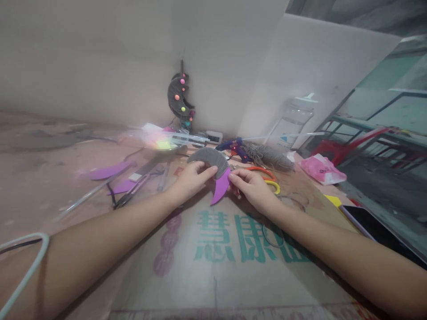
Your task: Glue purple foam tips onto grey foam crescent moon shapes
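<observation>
Between my hands is a crescent (pixel 211 158), its upper part wrapped in grey yarn and its lower tip (pixel 220 186) bare purple. My left hand (pixel 196 178) is closed on the yarn-wrapped part, thumb in front. The fingers of my right hand (pixel 248 183) pinch the right edge of the purple tip. Some fingertips of both hands are hidden behind the piece. A grey yarn bundle (pixel 268 155) lies behind my right hand, beside a blue glue gun (pixel 235 146). Orange- and yellow-handled scissors (pixel 263 172) lie just past my right hand.
Printed cardboard (pixel 187 280) lies under my hands. Purple crescent pieces (pixel 110 171) and a utility knife (pixel 138 184) lie left. A finished-looking grey crescent with coloured balls (pixel 176 95) stands by the wall. Right are a bottle (pixel 293 120), a pink packet (pixel 323 169) and a phone (pixel 376 229).
</observation>
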The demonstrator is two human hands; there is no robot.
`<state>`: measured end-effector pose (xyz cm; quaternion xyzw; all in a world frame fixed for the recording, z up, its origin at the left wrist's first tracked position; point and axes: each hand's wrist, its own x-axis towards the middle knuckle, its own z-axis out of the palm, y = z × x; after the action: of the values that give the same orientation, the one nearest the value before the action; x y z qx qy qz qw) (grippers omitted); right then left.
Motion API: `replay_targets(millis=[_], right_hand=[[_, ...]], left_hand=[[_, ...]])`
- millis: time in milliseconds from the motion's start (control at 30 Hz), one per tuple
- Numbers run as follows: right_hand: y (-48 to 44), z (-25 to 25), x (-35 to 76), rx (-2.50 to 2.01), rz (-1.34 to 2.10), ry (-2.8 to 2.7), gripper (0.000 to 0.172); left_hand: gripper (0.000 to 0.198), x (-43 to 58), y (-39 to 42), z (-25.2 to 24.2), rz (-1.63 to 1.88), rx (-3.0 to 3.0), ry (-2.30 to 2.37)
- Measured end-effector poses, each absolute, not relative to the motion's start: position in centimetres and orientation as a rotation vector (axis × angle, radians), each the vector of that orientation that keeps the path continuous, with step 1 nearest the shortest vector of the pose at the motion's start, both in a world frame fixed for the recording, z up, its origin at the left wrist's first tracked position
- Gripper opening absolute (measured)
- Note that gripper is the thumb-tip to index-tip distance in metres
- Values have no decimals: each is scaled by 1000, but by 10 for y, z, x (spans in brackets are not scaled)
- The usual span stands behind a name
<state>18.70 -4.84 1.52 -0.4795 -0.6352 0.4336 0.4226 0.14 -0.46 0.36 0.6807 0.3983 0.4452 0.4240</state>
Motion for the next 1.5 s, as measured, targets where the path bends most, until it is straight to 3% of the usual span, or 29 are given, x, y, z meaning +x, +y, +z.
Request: replay_targets(millis=[233,600,1067,1500], right_hand=[[-43,10,188,-1086,1271,-1454,33],[-41,7,190,-1197,1128,-1503,28],[-39,2,191,-1146,1129,-1406,32],[-43,7,187,-1159,1078,-1420,28]], left_hand=[[33,2,-9,4,1081,1722,1039],[37,3,-13,4,1047,1937,1011],[21,5,-17,3,940,2093,993],[36,3,-10,1,1007,2065,870]])
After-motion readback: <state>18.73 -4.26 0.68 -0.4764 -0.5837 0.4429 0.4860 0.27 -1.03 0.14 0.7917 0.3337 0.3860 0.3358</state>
